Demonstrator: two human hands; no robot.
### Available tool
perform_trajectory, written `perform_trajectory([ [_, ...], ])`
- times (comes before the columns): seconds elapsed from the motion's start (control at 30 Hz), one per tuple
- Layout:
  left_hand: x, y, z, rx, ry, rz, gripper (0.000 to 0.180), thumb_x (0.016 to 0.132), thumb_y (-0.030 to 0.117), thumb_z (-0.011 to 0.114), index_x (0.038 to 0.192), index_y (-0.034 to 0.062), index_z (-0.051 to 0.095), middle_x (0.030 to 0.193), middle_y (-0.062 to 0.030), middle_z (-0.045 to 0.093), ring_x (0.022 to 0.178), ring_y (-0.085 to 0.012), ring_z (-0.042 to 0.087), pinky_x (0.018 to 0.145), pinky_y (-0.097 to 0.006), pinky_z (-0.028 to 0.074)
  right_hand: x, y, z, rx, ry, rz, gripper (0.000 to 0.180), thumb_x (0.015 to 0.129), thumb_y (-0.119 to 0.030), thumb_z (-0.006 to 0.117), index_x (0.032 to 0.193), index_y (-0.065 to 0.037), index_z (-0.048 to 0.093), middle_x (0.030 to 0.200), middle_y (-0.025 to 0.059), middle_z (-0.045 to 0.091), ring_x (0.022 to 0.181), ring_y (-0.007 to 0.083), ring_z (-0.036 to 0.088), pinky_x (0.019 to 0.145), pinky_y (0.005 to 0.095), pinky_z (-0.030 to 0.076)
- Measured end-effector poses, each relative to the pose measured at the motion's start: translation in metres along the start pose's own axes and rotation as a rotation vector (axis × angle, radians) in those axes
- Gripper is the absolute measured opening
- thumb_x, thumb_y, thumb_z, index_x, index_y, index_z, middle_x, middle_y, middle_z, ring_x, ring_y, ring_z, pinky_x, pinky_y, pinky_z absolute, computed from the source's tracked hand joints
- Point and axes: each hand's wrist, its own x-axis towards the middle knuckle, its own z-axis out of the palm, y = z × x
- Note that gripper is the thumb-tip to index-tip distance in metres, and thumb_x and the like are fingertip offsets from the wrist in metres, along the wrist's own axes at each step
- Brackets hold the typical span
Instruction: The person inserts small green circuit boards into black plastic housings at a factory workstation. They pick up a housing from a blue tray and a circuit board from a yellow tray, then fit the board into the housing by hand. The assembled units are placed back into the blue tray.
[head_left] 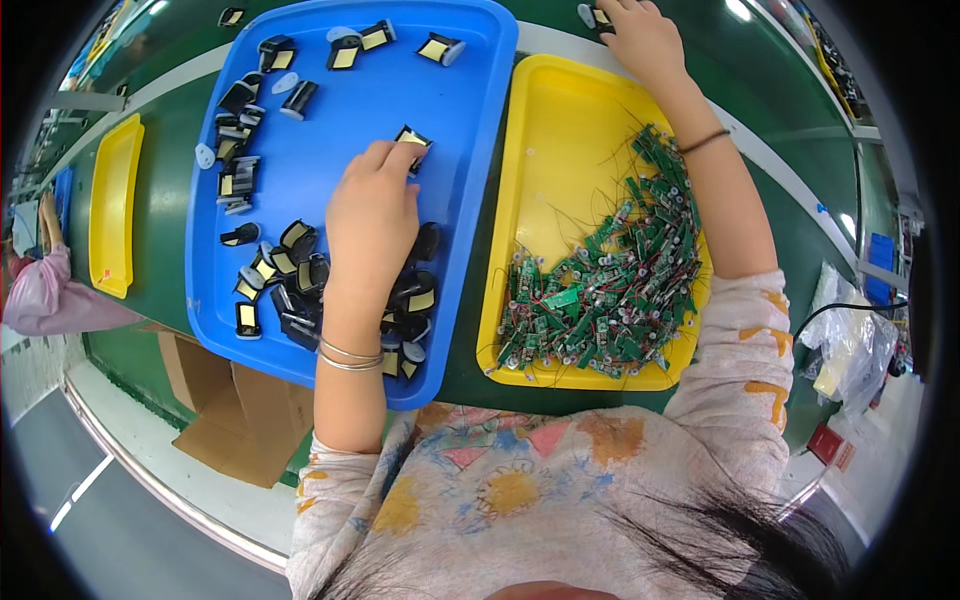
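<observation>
My left hand (372,215) reaches over the blue tray (345,190), its fingers closed on a small black plastic housing (411,134) with a pale yellow pad. At the far right, beyond the yellow tray (545,90), the fingers of my right hand (643,42) close on another black housing (602,17), which has a grey oval end. My fingers partly cover both pieces. More black housings (297,235) lie along the left side and near end of the blue tray. Small green circuit boards (600,285) with thin wires are heaped in the yellow tray.
A second yellow tray (116,205) stands at the left on the green table (165,190). Below the table edge is an open cardboard box (240,425). Another person's pink sleeve (65,295) shows at far left. A clear plastic bag (850,340) hangs at right.
</observation>
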Motion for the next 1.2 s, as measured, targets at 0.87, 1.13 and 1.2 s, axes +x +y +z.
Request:
perform_trajectory([
  [0.87,0.002,0.018,-0.004,-0.411,0.061,-0.086,0.017,0.079,0.01,0.059,0.094,0.0034,0.058,0.08,-0.0052,0.06,0.068,-0.0132,0.057,0.056,-0.025,0.044,-0.177,-0.107,-0.13,0.467,-0.355,-0.231,0.013,0.061,-0.006,0.06,0.073,-0.005,0.056,0.07,0.006,0.049,0.072,0.0234,0.051,0.061,0.0331,0.042],
  [1.13,-0.022,0.059,-0.002,-1.386,-0.256,-0.202,0.021,0.081,0.002,0.056,0.101,-0.0021,0.052,0.09,-0.0051,0.059,0.084,-0.0103,0.056,0.071,-0.022,0.045,-0.158,-0.085,-0.151,1.854,-0.074,0.435,0.018,0.075,0.002,0.059,0.092,-0.001,0.052,0.087,0.0136,0.061,0.067,0.0157,0.062,0.052,0.0257,0.048],
  [1.2,-0.028,0.069,0.001,-1.46,-0.304,-0.19,0.021,0.08,0.0,0.056,0.101,-0.0019,0.051,0.092,-0.0052,0.058,0.085,-0.0103,0.055,0.073,-0.022,0.045,-0.157,-0.096,-0.151,2.221,0.02,0.583,0.024,0.081,0.0,0.055,0.103,-0.002,0.046,0.086,0.0162,0.061,0.07,0.0148,0.06,0.056,0.0249,0.049],
])
